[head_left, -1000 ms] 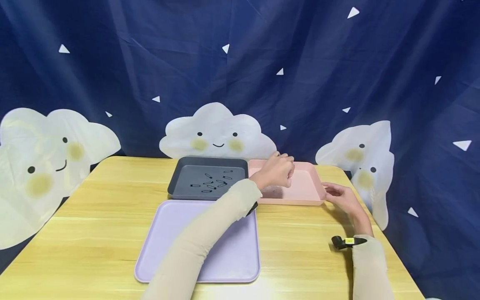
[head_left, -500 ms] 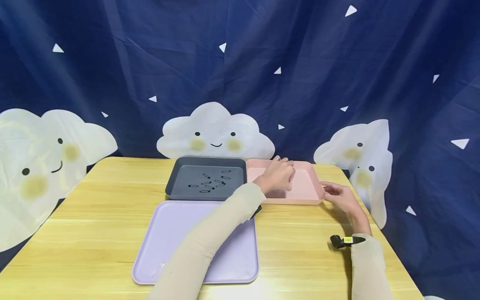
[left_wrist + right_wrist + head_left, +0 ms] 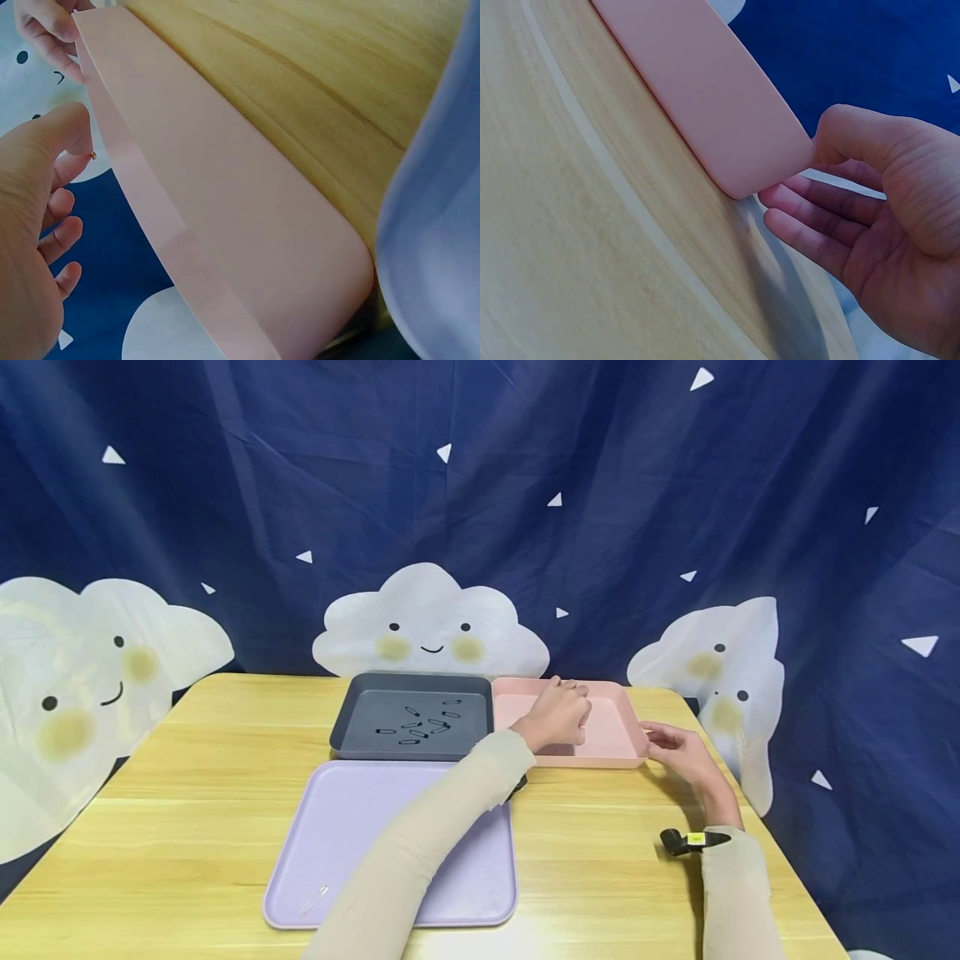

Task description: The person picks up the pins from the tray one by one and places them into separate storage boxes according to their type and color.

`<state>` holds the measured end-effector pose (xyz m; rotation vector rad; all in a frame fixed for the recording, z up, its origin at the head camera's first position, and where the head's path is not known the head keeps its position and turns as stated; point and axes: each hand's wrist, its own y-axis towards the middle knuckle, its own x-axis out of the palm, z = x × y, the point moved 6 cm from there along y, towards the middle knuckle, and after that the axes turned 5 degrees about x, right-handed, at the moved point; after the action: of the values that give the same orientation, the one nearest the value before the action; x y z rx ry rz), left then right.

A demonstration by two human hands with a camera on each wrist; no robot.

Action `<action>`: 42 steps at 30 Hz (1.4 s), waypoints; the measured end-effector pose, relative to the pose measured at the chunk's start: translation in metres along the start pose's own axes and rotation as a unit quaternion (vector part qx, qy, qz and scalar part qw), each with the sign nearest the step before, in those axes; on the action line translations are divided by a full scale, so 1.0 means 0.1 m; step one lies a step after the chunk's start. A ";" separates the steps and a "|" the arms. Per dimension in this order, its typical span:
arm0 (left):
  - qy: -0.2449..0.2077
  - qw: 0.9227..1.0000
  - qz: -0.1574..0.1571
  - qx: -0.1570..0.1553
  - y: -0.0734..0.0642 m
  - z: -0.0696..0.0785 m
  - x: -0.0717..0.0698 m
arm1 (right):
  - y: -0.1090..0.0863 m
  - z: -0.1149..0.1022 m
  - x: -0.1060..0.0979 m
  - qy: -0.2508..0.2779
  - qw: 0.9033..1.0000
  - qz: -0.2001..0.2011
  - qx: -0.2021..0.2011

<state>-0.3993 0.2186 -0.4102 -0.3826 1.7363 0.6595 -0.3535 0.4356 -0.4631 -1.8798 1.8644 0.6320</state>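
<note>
My left hand (image 3: pixel 558 712) hangs over the pink tray (image 3: pixel 609 722), fingers curled. Between its thumb and index finger, the left wrist view shows the tip of a small gold pin (image 3: pixel 93 156); the fingers hide the rest. At the tray's near right corner, my right hand (image 3: pixel 686 756) holds the edge with thumb and fingers, the lower fingers loosely bent in the right wrist view. Several black safety pins (image 3: pixel 417 734) lie scattered in the dark grey tray (image 3: pixel 352 710) beside the pink one. A gold safety pin (image 3: pixel 314 900) lies on the purple tray (image 3: pixel 352 810), near its front left corner.
The trays sit together on a wooden table (image 3: pixel 187 818), the purple one in front of the grey. A navy curtain (image 3: pixel 375 485) with cloud figures hangs behind the table. My left forearm crosses above the purple tray.
My left sleeve has shifted right, uncovering the gold safety pin on the purple tray. The left hand has sunk slightly over the pink tray. The right hand keeps its place at the corner.
</note>
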 end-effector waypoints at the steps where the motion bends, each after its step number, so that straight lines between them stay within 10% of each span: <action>1: 0.000 1.000 -0.002 -0.002 0.00 0.00 0.00 | 0.00 0.00 0.00 -0.001 1.000 0.000 0.001; 26: -0.004 1.000 -0.008 -0.021 -0.15 -0.14 -0.01 | 0.00 -0.06 0.06 0.011 1.000 -0.006 -0.008; 42: 0.006 0.999 0.035 0.002 -0.49 -0.30 -0.35 | -0.02 -0.05 0.01 0.012 1.000 -0.003 -0.027</action>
<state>-0.3850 0.1593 -0.3827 -0.3247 1.7693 0.7051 -0.3511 0.4321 -0.4597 -1.9357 1.8729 0.6672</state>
